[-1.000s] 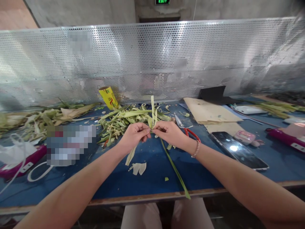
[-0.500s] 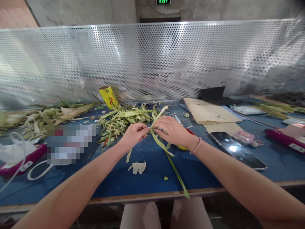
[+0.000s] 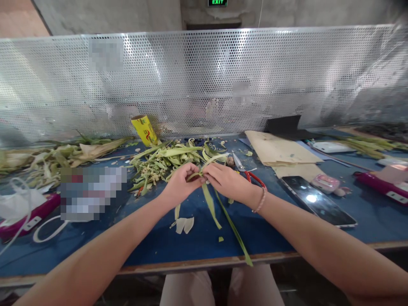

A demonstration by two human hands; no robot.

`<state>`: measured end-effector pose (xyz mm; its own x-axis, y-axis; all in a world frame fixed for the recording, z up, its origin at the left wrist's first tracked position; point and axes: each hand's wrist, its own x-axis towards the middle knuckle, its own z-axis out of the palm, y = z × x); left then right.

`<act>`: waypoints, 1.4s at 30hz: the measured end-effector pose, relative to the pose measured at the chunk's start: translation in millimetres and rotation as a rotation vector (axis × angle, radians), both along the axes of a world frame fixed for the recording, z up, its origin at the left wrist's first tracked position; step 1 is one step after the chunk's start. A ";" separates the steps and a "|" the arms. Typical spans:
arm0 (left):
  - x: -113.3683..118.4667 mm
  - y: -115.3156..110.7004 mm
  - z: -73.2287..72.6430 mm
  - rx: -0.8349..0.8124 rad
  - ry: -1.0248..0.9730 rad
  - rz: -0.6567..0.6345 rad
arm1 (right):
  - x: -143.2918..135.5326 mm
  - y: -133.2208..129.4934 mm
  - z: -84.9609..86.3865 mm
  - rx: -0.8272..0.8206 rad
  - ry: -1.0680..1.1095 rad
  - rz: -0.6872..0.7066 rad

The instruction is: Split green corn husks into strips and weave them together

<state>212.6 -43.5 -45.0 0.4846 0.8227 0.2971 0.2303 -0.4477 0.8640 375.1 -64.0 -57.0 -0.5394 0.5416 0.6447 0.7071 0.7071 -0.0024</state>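
Observation:
Both hands meet over the middle of the blue table. My left hand (image 3: 181,182) is closed, its thumb and fingers pinching pale green leaf strips that look like corn husk. Against it, my right hand (image 3: 227,180) has its fingers bent over the same strips, a beaded bracelet at its wrist. One husk strip (image 3: 211,206) hangs down between the hands. A longer, darker green strip (image 3: 236,233) trails to the table's front edge. The fingertips hide where the strips join. Just behind the hands lies a heap of husk pieces (image 3: 159,165). Red-handled scissors (image 3: 251,175) lie beside my right hand.
A yellow tube (image 3: 145,129) leans near the perforated metal screen (image 3: 204,72). At right are a phone (image 3: 315,199), brown paper (image 3: 277,148) and a purple power strip (image 3: 382,187). More husks (image 3: 54,159) lie at left. White scraps (image 3: 185,225) lie in front.
My hands have drawn closer together, and my right hand has turned further over the strips. The hanging strip now points more straight down. More of the scissors shows.

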 end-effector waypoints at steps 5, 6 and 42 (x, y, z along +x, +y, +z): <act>0.5 1.6 0.8 -0.175 -0.095 -0.075 | 3.8 -4.1 4.1 -0.089 -0.084 -0.065; 0.0 2.4 1.0 -0.180 -0.099 -0.077 | 4.9 -4.0 4.5 -0.110 -0.076 -0.060; -5.9 10.0 -1.5 -0.355 -0.249 -0.249 | -1.7 -7.1 10.6 -0.237 0.230 0.115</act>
